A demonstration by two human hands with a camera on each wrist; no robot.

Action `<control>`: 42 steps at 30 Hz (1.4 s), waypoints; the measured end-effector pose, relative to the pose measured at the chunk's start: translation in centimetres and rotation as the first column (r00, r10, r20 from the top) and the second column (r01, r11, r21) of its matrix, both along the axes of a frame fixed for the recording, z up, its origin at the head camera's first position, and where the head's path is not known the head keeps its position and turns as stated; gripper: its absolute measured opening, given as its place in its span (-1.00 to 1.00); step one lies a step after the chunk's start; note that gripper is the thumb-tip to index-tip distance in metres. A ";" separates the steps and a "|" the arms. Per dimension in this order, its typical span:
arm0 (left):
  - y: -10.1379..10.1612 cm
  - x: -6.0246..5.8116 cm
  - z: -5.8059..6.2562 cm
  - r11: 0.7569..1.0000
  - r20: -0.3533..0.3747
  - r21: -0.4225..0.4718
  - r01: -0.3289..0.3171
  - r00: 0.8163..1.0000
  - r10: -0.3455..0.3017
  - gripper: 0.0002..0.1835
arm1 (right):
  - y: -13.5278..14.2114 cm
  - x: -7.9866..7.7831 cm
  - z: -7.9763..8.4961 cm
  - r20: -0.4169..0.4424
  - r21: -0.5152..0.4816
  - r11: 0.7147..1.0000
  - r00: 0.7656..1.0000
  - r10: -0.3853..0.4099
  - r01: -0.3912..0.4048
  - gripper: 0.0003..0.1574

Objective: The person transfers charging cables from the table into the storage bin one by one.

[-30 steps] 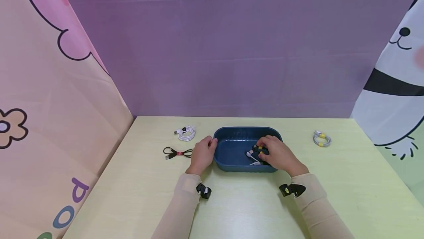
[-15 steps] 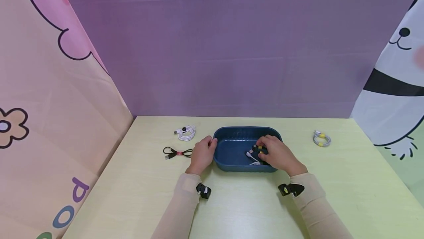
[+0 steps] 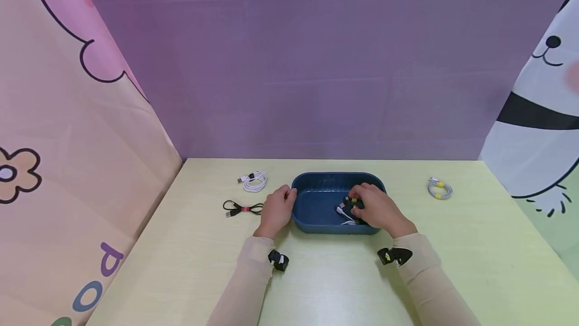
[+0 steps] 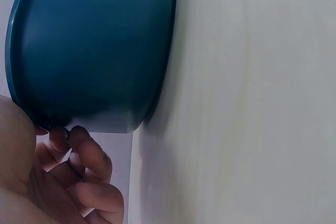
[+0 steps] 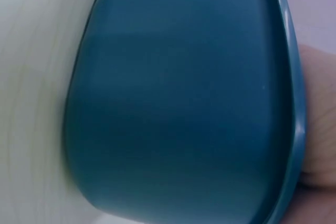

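Observation:
In the head view a dark blue basin (image 3: 316, 229) stands on the table. My left hand (image 3: 277, 211) grips its left end; in the left wrist view the curled fingers (image 4: 94, 158) lie against the outer wall. My right hand (image 3: 379, 207) reaches over the right end into the basin and pinches a coiled black cable (image 3: 347, 200) with a yellow tie, partly hidden by the fingers. A white cable (image 3: 345, 213) lies beside it on the basin floor. In the right wrist view the basin wall (image 5: 173, 103) hides the fingertips.
Left of the basin lie a coiled white cable (image 3: 255, 182) with a black tie and a black cable (image 3: 232, 209) with a red tie. A grey-white cable coil (image 3: 440, 189) with yellow ties lies to the right. A purple cloth (image 3: 289, 65) hangs behind the table (image 3: 334, 281).
My right wrist and forearm have shifted slightly to the left, with the fingers still at the black cable. The left hand and the basin have stayed in place.

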State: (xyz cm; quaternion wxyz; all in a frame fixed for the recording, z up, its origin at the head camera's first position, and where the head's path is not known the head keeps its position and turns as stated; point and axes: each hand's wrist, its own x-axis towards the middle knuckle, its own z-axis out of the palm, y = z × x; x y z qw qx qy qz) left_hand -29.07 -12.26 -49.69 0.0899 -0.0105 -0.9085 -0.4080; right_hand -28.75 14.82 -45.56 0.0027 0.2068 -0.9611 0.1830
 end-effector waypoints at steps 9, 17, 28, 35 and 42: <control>0.0 0.0 0.0 1.000 -0.004 0.016 0.015 1.000 -0.015 -0.63 | -0.3 -0.4 -0.2 0.003 0.052 0.999 1.000 -0.011 0.011 -0.60; -0.1 0.0 0.1 1.000 0.003 0.016 0.012 1.000 -0.012 -0.63 | -0.4 -0.6 -0.5 0.007 0.075 0.997 1.000 -0.009 0.009 -0.61; -0.1 -0.1 0.0 1.000 0.007 0.011 0.014 1.000 -0.014 -0.63 | -0.7 -0.9 -0.9 0.029 0.125 0.992 0.999 -0.019 0.016 -0.61; -0.1 -0.1 0.1 1.000 0.006 0.019 0.023 1.000 -0.023 -0.63 | -0.8 -1.0 -0.9 0.046 0.147 0.989 0.999 -0.021 0.014 -0.61; -0.1 -0.1 0.0 1.000 0.010 0.011 0.019 1.000 -0.019 -0.63 | -0.8 -1.1 -1.1 0.023 0.160 0.987 1.000 -0.019 0.015 -0.62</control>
